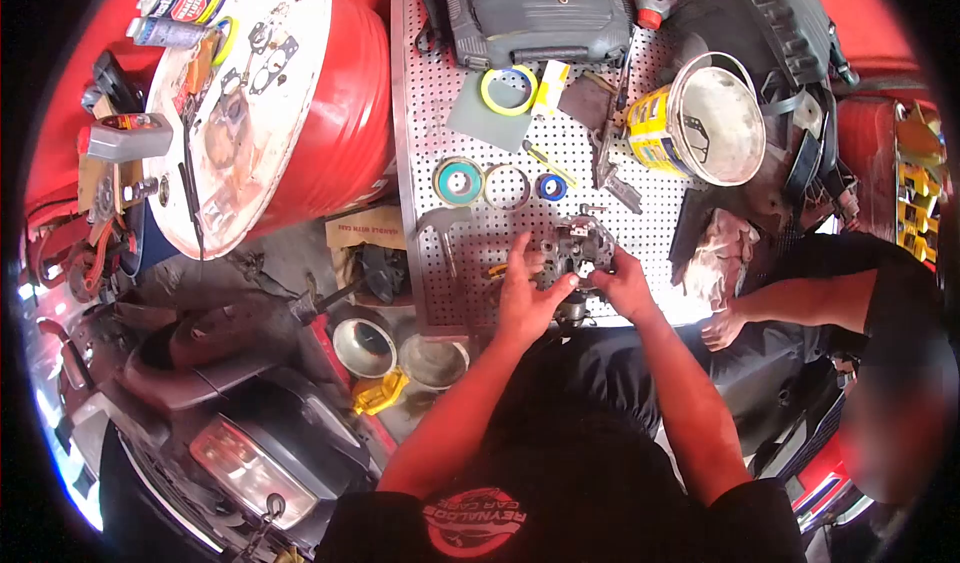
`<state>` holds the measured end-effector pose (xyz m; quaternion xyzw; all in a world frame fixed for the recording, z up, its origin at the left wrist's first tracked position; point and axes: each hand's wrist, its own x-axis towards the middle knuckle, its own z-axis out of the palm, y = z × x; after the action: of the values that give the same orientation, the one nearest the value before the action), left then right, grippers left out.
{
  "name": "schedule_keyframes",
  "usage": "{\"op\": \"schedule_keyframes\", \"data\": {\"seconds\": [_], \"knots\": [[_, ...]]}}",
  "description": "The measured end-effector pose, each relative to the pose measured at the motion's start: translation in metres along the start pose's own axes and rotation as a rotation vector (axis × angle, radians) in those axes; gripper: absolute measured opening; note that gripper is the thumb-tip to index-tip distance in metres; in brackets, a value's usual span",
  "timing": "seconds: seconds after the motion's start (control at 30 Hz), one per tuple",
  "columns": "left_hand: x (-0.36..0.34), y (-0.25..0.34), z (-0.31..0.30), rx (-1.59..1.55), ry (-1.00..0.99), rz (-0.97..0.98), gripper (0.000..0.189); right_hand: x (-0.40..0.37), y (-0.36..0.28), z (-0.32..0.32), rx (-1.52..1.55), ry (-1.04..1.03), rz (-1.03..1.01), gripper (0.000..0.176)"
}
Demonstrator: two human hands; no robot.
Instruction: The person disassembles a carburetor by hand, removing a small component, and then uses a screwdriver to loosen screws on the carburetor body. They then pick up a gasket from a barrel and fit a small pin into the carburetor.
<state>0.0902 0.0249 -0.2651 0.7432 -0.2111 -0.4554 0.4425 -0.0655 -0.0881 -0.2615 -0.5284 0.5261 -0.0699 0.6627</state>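
Both of my hands are at a metal engine part (pixel 580 251) near the front edge of the perforated metal table (pixel 440 153). My left hand (pixel 532 288) is on its left side, thumb against the lower edge and fingers partly raised. Around the right side, my right hand (pixel 622 285) grips the part, with its thumb near the bottom. Left of the hands lies a hammer (pixel 447 238). Just beyond the part are a blue tape roll (pixel 551 187), a ring (pixel 507 187) and a green-centred roll (pixel 458 181).
A yellow-labelled bucket (pixel 650 133), a black case (pixel 535 13) and a crumpled rag (pixel 722 253) are on the table. Another person's hand (pixel 724 325) is at the right. A red drum (pixel 345 113) stands left, with a motorcycle (pixel 240 413) below.
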Motion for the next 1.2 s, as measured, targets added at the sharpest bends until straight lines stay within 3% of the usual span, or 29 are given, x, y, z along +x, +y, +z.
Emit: {"op": "schedule_keyframes", "data": {"seconds": [0.1, 0.17, 0.3, 0.33, 0.37, 0.43, 0.5, 0.67, 0.77, 0.83, 0.87, 0.93, 1.0, 1.1, 1.2], "knots": [[-0.013, 0.011, -0.013, -0.095, 0.009, -0.018, 0.093, -0.015, -0.037, 0.001, -0.254, 0.022, 0.023, 0.045], [-0.017, -0.009, -0.018, -0.230, 0.008, -0.056, 0.089, -0.027, -0.060, 0.003, -0.393, 0.067, -0.116, 0.046], [-0.033, 0.024, -0.024, -0.587, -0.352, -0.359, 0.082, -0.064, -0.125, 0.015, -0.679, 0.117, -0.341, 0.039], [-0.040, 0.033, -0.021, -0.748, -0.439, -0.363, 0.082, -0.075, -0.145, 0.019, -0.780, 0.100, -0.330, 0.045], [-0.037, 0.026, -0.012, -0.882, -0.582, -0.226, 0.086, -0.086, -0.162, 0.022, -0.884, 0.085, -0.315, 0.051], [-0.043, 0.068, -0.011, -0.981, -0.683, -0.106, 0.095, -0.107, -0.191, 0.026, -1.020, 0.144, -0.334, 0.052], [-0.044, 0.085, -0.007, -1.157, -0.772, -0.047, 0.081, -0.125, -0.217, 0.028, -1.156, 0.206, -0.362, 0.053], [-0.056, 0.139, 0.003, -1.287, -0.989, 0.080, 0.068, -0.183, -0.276, 0.035, -1.424, 0.353, -0.417, 0.051], [-0.071, 0.170, 0.010, -1.302, -1.027, 0.153, 0.068, -0.219, -0.298, 0.037, -1.525, 0.456, -0.517, 0.049], [-0.091, 0.197, 0.001, -0.968, -0.918, 0.501, 0.071, -0.239, -0.305, 0.038, -1.596, 0.533, -0.569, 0.048], [-0.101, 0.209, -0.001, -0.904, -0.889, 0.580, 0.072, -0.249, -0.310, 0.039, -1.626, 0.553, -0.561, 0.046], [-0.109, 0.219, 0.009, -1.029, -0.978, 0.555, 0.073, -0.266, -0.316, 0.035, -1.668, 0.586, -0.579, 0.044], [-0.110, 0.224, 0.033, -1.406, -1.204, 0.322, 0.074, -0.281, -0.322, 0.027, -1.699, 0.601, -0.579, 0.042], [-0.128, 0.239, 0.042, -1.391, -1.119, 0.411, 0.075, -0.298, -0.328, 0.017, -1.733, 0.591, -0.586, 0.041], [-0.137, 0.254, 0.052, -1.422, -1.153, 0.481, 0.075, -0.314, -0.335, 0.005, -1.744, 0.585, -0.627, 0.042]]}}
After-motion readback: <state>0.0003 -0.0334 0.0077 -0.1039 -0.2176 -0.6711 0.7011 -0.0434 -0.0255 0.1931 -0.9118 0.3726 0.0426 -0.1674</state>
